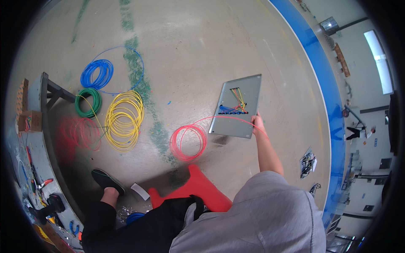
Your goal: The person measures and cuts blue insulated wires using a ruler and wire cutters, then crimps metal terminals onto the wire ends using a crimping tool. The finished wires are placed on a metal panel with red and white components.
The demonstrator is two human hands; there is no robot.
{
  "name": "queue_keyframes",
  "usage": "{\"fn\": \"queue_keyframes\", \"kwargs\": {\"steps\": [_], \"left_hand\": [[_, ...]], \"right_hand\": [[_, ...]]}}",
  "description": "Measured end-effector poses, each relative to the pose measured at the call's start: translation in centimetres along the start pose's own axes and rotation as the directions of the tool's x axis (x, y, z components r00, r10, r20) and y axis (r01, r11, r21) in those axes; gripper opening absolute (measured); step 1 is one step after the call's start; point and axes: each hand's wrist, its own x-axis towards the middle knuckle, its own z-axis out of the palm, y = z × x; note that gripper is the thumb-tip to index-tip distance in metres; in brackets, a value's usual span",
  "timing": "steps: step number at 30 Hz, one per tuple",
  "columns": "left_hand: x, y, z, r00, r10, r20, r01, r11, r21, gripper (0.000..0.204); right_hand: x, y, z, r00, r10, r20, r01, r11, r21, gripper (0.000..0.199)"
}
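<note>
My right hand [258,125] is closed on the lower right edge of a grey metal panel [228,124], holding it tilted above the floor. Short blue, yellow and red wires [239,103] run between small dark fittings on the panel, several of them in a row. A red wire [230,118] arcs from a loose red coil [188,142] across the panel's lower part and on past my wrist. Whether my fingers also grip this wire cannot be made out. My left hand is out of sight.
Blue [97,74], green [88,102], yellow [125,122] and red [82,134] wire coils lie at left. Beside them stands a workbench [52,158] with a drill [49,206] and hand tools. A red stool [198,187] is by my legs. A small pile of parts [308,163] lies right.
</note>
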Motion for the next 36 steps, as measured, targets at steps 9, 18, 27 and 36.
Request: {"fn": "queue_keyframes", "kwargs": {"steps": [9, 18, 27, 36], "left_hand": [[-0.5, -4.1, 3.7, 0.990, -0.132, -0.048, 0.133, 0.991, 0.006, 0.042], [-4.7, -10.3, 7.2, 0.941, -0.337, -0.037, 0.339, 0.936, 0.091, 0.044], [-3.8, -9.8, 6.7, 0.945, -0.318, -0.078, 0.325, 0.940, 0.102, 0.041], [-4.0, -10.1, 7.5, 0.951, -0.285, -0.120, 0.301, 0.942, 0.149, 0.044]], "right_hand": [[-3.8, -3.4, 8.8, 0.972, -0.013, 0.233, 0.070, 0.969, -0.238, 0.085], [-15.5, -1.1, 25.8, 0.769, 0.000, 0.640, 0.263, 0.911, -0.317, 0.088], [-24.5, 8.9, 34.7, 0.526, 0.297, 0.797, 0.154, 0.888, -0.433, 0.097], [-26.9, 17.1, 33.4, 0.460, 0.435, 0.774, -0.037, 0.880, -0.473, 0.104]]}}
